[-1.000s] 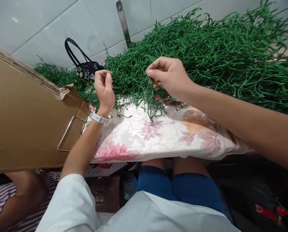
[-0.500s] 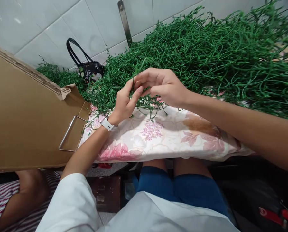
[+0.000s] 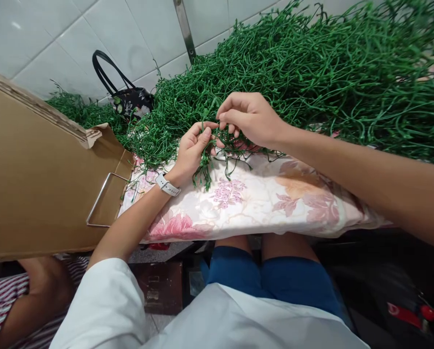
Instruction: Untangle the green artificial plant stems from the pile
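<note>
Thin green stems lie in a large tangled heap (image 3: 311, 72) on a flowered cloth (image 3: 253, 203). My left hand (image 3: 195, 148), with a white watch band (image 3: 168, 184) at its wrist, pinches a small bunch of green stems (image 3: 203, 169) between thumb and fingers; the stem ends hang over the cloth. Just right of it and slightly higher, my right hand (image 3: 249, 118) is closed in a pinch at the front of the heap. Whatever lies between its fingertips is too small to make out.
A tall cardboard sheet (image 3: 38, 179) with a metal wire frame (image 3: 100, 198) stands at the left. Behind are a black floral bag (image 3: 133, 103) and a tiled wall (image 3: 140, 34) with a metal strip. Another person's bent limb (image 3: 45, 286) shows at lower left.
My right hand has moved slightly up, apart from my left hand's thumb. A bunch of stems now hangs below my left hand. The view has shifted a little.
</note>
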A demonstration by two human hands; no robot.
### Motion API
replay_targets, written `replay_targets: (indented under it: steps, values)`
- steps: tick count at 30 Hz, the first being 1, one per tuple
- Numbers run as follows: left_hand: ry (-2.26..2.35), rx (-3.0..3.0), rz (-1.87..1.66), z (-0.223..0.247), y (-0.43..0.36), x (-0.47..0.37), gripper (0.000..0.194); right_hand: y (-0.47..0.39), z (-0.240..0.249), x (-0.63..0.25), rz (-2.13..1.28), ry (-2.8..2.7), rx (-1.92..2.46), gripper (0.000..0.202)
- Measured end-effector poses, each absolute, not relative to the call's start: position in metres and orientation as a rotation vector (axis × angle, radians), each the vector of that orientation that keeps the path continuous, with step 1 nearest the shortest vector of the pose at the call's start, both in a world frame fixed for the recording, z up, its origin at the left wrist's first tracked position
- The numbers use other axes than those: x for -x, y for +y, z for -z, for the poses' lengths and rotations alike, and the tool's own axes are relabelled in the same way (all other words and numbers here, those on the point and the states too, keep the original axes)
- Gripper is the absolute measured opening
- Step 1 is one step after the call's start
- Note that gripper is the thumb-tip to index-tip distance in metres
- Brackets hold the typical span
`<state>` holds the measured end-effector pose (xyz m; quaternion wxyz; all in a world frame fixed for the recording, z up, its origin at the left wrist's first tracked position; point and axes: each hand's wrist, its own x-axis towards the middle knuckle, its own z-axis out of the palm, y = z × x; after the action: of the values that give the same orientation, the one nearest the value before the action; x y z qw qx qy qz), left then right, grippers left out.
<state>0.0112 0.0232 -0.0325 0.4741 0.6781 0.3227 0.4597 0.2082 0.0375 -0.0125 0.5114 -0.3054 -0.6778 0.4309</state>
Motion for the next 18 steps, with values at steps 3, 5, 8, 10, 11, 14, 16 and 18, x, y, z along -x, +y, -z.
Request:
replay_targets:
  steps: [3,5,8,10,11,14,16,18]
  values:
    - [0.781,-1.612,-1.133,0.040,0.026,-0.013,0.048,0.039,0.021,-0.205,-1.124,-1.683,0.795,0.014]
    - [0.780,-1.562,-1.143,0.046,0.029,-0.012,0.048,0.037,0.025,-0.202,-1.195,-1.728,0.760,0.013]
    - [0.809,-1.490,-1.147,0.053,0.036,-0.010,0.051,0.035,0.030,-0.199,-1.258,-1.758,0.622,0.018]
    - [0.821,-1.472,-1.146,0.055,0.040,-0.009,0.052,0.035,0.033,-0.198,-1.274,-1.758,0.562,0.020]
    - [0.808,-1.467,-1.142,0.056,0.041,-0.009,0.052,0.035,0.034,-0.198,-1.283,-1.758,0.547,0.020]
    - [0.719,-1.416,-1.069,0.053,0.041,-0.009,0.049,0.038,0.036,-0.198,-1.371,-1.760,0.525,0.023]
    - [0.655,-1.358,-0.992,0.048,0.038,-0.010,0.047,0.039,0.034,-0.199,-1.440,-1.774,0.548,0.022]
    - [0.621,-1.302,-0.933,0.043,0.034,-0.012,0.046,0.039,0.031,-0.201,-1.460,-1.813,0.595,0.023]
